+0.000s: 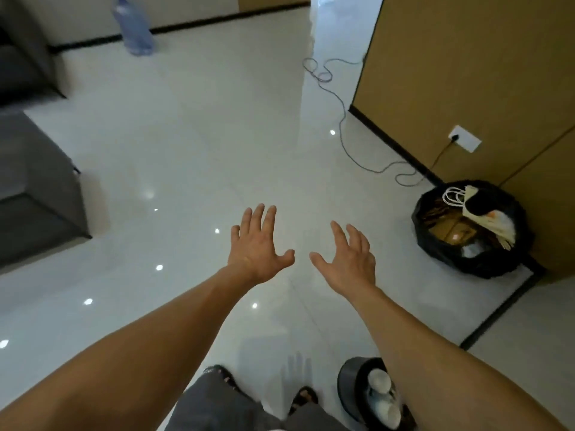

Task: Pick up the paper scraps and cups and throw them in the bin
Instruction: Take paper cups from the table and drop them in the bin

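Two bins to the right, both hands spread and holding nothing.
The black-lined bin (pixel 418 213) stood against the brown wall (pixel 466 73), forward-right of the right hand (pixel 348 262), which was nearer than the left hand (pixel 258 244). Only glossy floor (pixel 186 150) lay between. A grey bin (pixel 348 384) by the feet held white cups (pixel 379 381) (apparently); no scraps showed.

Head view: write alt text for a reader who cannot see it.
Two empty hands, the left hand and right hand, reach forward, spread open, above a glossy white floor. A black-bagged bin stands by the brown wall at right; a small grey bin near the feet holds what look like white cups.
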{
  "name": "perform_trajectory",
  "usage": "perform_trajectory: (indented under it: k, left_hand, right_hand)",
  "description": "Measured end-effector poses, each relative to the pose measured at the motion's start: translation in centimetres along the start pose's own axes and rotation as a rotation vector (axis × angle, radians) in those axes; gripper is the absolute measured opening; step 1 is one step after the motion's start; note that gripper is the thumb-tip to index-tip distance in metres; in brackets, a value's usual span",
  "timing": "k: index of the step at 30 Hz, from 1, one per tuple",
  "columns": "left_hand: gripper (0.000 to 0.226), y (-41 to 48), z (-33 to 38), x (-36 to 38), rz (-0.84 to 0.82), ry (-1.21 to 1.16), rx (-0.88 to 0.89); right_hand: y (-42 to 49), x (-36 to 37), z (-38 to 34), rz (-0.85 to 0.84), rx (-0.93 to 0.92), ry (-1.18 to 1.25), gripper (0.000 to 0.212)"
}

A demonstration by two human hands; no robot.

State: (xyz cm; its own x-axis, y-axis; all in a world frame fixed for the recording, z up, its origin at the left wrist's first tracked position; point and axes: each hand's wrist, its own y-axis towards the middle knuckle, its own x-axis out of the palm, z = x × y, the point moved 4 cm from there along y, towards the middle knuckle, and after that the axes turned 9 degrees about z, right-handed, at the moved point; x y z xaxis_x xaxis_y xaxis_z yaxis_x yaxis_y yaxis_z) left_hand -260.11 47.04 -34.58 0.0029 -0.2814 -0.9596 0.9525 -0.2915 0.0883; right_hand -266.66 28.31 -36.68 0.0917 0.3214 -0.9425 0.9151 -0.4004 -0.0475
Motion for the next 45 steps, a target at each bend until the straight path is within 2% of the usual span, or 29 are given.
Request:
perform_trajectory:
  k: [7, 13, 18, 22, 32, 36, 45]
  left_hand:
    - [0.098, -5.1, -17.3, -11.1, 0.196, 0.013, -0.301]
    - [0.099, -12.6, -34.8, -20.2, 0.346, 0.053, -0.528]
    - [0.101, -19.7, -46.4, -24.5, 0.366, 0.100, -0.726]
    - [0.100, -21.2, -53.1, -26.6, 0.390, 0.109, -0.816]
    - [0.098, -18.4, -66.5, -29.0, 0.385, 0.142, -1.013]
    - [0.097, -18.0, -72.1, -31.1, 0.438, 0.157, -1.115]
    - [0.097, -20.2, -86.3, -32.8, 0.438, 0.124, -1.229]
  right_hand:
    - [-2.0, 0.6, -20.4, -0.021, -0.345, -0.042, 0.082]
    - [-6.3, 4.2, -39.4, -0.037, -0.590, -0.027, 0.082]
    - [-10.5, 8.0, -52.1, -0.106, -0.761, 0.026, 0.082]
    - [-11.5, 10.8, -59.9, -0.143, -0.855, 0.036, 0.083]
    - [-9.2, 18.3, -77.5, -0.252, -1.061, 0.057, 0.084]
    - [-8.9, 20.3, -85.8, -0.289, -1.170, 0.083, 0.085]
    - [-12.5, 27.6, -100.5, -0.395, -1.312, -0.012, 0.086]
